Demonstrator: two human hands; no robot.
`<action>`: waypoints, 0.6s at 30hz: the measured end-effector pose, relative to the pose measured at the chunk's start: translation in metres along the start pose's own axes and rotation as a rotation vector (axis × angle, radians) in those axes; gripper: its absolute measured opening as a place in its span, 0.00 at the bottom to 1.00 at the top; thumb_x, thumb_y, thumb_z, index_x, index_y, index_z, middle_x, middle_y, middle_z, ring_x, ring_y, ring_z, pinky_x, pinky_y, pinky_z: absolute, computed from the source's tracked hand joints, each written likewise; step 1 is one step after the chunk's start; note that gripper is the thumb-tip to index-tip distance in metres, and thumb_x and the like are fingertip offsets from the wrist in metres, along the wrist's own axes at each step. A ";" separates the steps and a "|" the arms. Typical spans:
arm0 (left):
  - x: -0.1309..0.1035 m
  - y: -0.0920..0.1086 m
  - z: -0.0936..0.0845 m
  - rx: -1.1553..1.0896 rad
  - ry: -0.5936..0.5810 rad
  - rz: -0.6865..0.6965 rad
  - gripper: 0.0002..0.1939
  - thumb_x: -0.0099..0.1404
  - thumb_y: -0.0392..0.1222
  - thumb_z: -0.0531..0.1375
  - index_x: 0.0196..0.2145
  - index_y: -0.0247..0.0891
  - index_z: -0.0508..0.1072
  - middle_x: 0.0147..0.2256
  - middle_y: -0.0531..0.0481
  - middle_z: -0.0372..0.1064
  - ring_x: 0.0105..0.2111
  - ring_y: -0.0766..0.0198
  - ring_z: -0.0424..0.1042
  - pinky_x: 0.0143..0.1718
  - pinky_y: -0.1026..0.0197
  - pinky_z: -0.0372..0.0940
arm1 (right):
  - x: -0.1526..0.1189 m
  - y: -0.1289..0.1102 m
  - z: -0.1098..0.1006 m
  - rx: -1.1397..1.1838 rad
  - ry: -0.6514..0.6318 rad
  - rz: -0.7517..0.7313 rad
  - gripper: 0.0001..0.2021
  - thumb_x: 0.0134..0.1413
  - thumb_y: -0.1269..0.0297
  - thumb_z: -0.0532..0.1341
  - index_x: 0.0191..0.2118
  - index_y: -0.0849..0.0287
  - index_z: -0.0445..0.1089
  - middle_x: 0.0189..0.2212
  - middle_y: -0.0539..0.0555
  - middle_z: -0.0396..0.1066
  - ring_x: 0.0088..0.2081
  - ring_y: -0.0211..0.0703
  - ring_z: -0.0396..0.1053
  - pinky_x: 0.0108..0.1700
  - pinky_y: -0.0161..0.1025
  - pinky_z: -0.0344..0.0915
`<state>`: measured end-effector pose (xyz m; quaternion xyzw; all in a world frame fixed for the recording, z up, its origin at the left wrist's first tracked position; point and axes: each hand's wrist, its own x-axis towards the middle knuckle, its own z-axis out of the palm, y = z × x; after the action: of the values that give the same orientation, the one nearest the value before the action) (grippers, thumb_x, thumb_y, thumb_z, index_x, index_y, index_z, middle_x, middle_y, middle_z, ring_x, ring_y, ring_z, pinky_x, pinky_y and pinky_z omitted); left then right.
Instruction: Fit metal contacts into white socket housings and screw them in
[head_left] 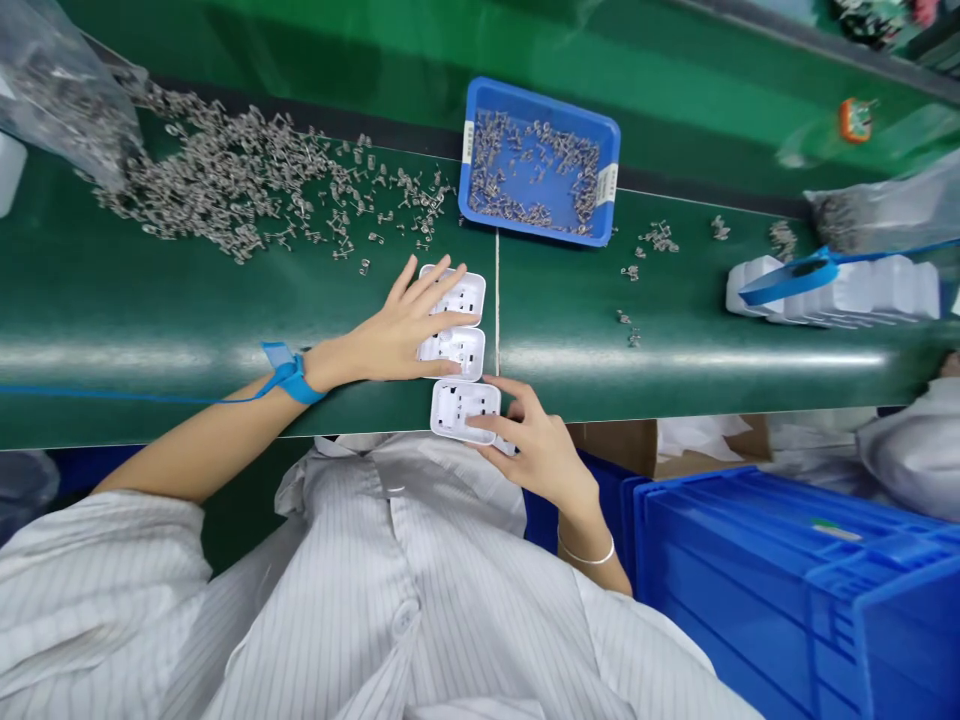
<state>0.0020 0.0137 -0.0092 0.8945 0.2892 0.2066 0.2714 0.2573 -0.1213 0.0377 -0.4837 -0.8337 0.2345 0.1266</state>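
Three white plastic housings lie in a column, open side up, near the front of the green bench. My left hand (409, 325) is spread flat over the far housing (469, 292) and the middle housing (469, 352), its fingers apart and partly hiding both. At the bench's front edge, my right hand (536, 440) grips the near housing (452, 408) by its right side, with fingers reaching over the rim. Another white piece shows partly under the right fingers; I cannot make out what it is. A blue wrist strap (296, 378) circles my left wrist.
Small metal clips (240, 175) are heaped at the back left, beside a clear bag (67, 95). A blue tray (540, 165) of small metal parts stands at the back. Stacked white housings (840, 290) lie at the right. Blue crates (787, 580) stand below the bench.
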 end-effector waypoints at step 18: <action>-0.005 0.015 0.010 0.129 0.013 -0.049 0.31 0.72 0.58 0.58 0.67 0.43 0.61 0.68 0.42 0.56 0.72 0.40 0.45 0.71 0.28 0.29 | 0.137 0.120 -0.099 -0.333 0.311 0.307 0.11 0.67 0.66 0.57 0.50 0.59 0.74 0.46 0.60 0.75 0.48 0.54 0.73 0.51 0.51 0.70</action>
<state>0.0099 -0.0032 -0.0088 0.9015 0.3254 0.1863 0.2161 0.3222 0.0743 0.0585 -0.6486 -0.7483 0.0336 0.1350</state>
